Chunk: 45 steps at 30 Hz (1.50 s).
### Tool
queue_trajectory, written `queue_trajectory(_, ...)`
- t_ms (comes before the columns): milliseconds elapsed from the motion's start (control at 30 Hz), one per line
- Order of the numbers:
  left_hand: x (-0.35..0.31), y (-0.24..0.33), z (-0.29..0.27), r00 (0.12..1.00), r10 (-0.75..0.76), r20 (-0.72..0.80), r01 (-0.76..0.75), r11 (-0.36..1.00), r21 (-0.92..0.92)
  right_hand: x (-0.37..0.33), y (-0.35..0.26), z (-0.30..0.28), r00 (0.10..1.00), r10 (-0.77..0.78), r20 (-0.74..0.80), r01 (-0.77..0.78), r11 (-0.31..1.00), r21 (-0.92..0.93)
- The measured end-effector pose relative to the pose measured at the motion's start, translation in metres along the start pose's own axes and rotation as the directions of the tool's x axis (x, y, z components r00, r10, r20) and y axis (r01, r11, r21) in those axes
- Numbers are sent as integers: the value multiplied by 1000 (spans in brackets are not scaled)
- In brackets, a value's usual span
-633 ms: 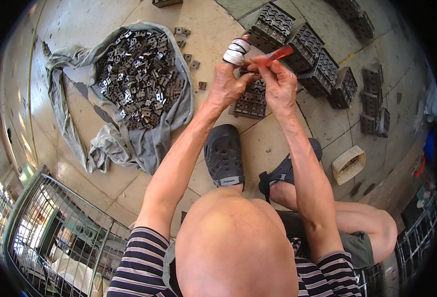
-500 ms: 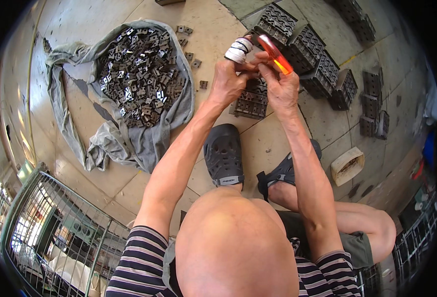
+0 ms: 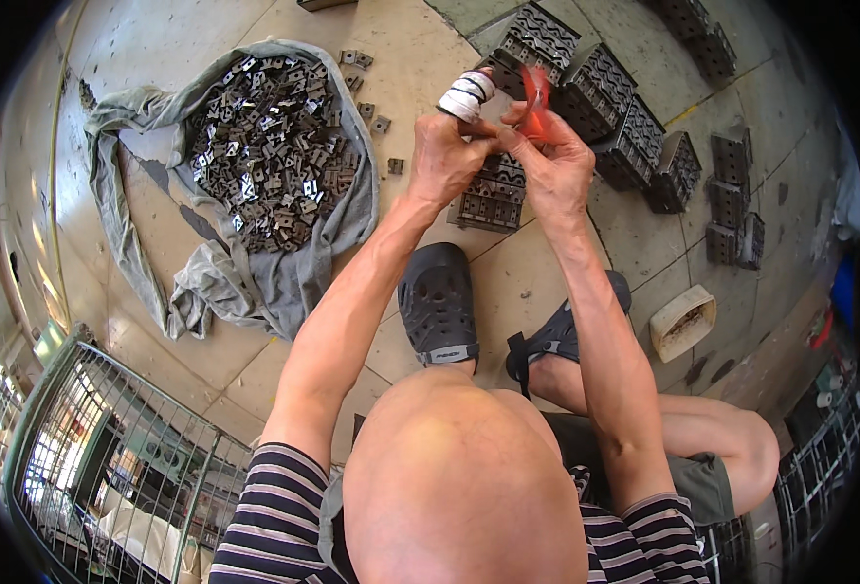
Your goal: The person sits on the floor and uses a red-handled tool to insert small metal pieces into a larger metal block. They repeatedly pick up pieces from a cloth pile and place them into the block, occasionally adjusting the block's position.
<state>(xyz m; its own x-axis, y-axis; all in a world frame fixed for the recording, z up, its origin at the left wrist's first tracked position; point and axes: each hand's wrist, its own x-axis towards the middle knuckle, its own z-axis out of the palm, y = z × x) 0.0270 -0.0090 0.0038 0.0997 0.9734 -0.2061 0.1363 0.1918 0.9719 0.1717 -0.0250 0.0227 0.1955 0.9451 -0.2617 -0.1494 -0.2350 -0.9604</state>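
Red translucent elongated tool (image 3: 537,112), blurred, stands close to upright in the upper centre of the frame, in the right hand (image 3: 558,173), whose grip is closed around its lower part. The left hand (image 3: 446,156), with a white wrapping bound in dark bands (image 3: 466,94) on a finger, meets the right fingertips; its grip is narrow, but I cannot tell whether anything is pinched inside.

Just below the hands, a dark ridged metal block (image 3: 490,200) sits on the beige tiled floor (image 3: 547,263). To the upper right, a stepped row of dark grooved metal blocks (image 3: 634,141) stands near the right hand and bounds the room on that side. To the left, a strip of floor separates the left wrist from the grey crumpled cloth (image 3: 225,287), which bears a heap of small dark metal pieces (image 3: 274,156); a few more lie along its right edge.

Half a second ago the tool slanted from upper left to lower right; now it is steeper, while the blocks and heap keep their arrangement. Both forearms rise from the lower frame and converge, wrists bent slightly inward.
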Motion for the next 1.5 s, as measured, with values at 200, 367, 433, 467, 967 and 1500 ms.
queue_trajectory(200,0,-6,-4,985,144,92,-152,985,85,1,-6,-5,1000,-19,-12,16,977,-212)
queue_trajectory(367,2,-15,1,997,76,-19,-78,993,-91,2,-3,-4,998,-32,56,42,982,-185)
queue_trajectory(433,5,-14,1,992,127,-10,-127,992,0,2,-4,-4,998,10,68,-7,999,-39)
queue_trajectory(467,6,-13,1,989,149,9,-149,988,31,2,-4,-4,997,5,81,-2,999,-40)
queue_trajectory(967,5,-16,-21,948,219,230,-255,956,144,-29,-4,-16,855,-369,364,516,678,-524)
queue_trajectory(1500,8,-3,-30,989,-20,-147,49,979,198,-23,-17,-8,907,-408,101,412,816,-404)
